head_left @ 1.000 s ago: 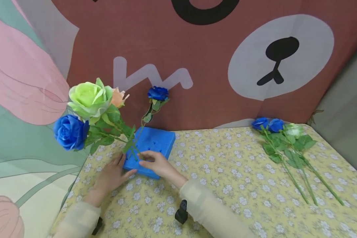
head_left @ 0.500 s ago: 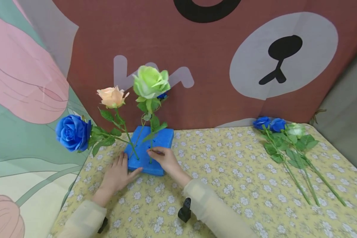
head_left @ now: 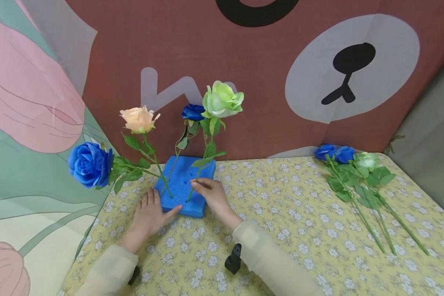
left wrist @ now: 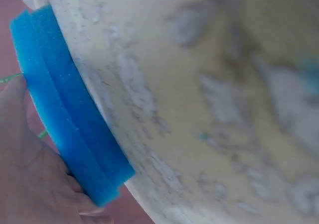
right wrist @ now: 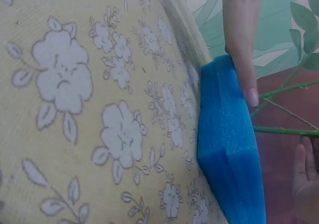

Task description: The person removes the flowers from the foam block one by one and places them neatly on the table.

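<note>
A blue foam block [head_left: 183, 166] with several small holes lies on the table. My left hand [head_left: 148, 216] rests against its left side, fingers straight, with the thumb [right wrist: 252, 95] on the front edge. My right hand [head_left: 216, 199] pinches the stem of a light green rose [head_left: 223, 100] between thumb and fingertips, low above the block. That stem's lower end meets the block near its front right. Standing in the block are a peach rose [head_left: 139, 119] and, farther back, a blue rose [head_left: 193, 112]. Another blue rose [head_left: 90, 165] leans far out to the left.
At the right of the flowered tablecloth [head_left: 266, 230] lie two blue roses [head_left: 344, 155] and a whitish-green rose [head_left: 367, 161], stems toward the front. A brown fabric backdrop [head_left: 259, 57] with a bear pattern rises behind the table. Black wrist gear [head_left: 233, 259] hangs under the right sleeve.
My right hand has carried the green rose from the left to the block's front right, and its stem now stands there. My left hand has shifted slightly right along the block.
</note>
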The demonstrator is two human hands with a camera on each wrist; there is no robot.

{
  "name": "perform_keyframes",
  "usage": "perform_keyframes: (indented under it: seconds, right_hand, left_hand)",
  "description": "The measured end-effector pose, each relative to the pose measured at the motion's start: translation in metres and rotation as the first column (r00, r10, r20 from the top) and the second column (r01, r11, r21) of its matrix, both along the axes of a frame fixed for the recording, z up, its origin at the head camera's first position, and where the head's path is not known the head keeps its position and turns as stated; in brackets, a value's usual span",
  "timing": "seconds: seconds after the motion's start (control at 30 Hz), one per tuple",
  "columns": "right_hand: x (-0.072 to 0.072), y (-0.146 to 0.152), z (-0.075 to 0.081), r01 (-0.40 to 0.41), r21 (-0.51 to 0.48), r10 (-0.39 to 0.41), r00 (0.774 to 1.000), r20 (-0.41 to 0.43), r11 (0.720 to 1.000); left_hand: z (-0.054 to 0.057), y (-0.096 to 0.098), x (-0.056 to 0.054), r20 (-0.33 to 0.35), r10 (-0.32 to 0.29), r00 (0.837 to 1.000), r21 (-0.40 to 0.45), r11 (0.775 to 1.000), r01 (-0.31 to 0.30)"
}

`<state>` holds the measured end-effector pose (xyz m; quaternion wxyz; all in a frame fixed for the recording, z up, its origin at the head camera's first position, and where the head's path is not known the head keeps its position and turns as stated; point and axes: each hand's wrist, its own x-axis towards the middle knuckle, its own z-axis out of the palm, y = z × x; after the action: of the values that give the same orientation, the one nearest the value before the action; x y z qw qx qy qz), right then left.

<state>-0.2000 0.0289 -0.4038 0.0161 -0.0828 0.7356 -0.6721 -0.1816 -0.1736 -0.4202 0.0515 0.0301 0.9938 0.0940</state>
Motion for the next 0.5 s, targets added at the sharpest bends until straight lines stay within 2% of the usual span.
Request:
perform_keyframes:
  seconds: [0.17,0.33,0.5]
  right_hand:
    - [0.001,0.003,0.004,-0.014,0.022,0.014,1.000,0.013,1.000]
    - [0.002,0.005,0.007,-0.029,0.017,0.029,0.999,0.017,0.999]
    - [-0.003,0.009,0.016,0.005,-0.065,-0.007,1.000,-0.024,0.998]
  left_hand:
    - [0.001,0.006,-0.004,0.047,0.047,0.998,0.023,0.999,-0.049]
    - [0.004,0.011,-0.004,0.066,0.064,0.996,0.030,0.997,-0.066]
    - [0.005,0.013,-0.004,0.069,0.070,0.995,0.015,0.997,-0.072]
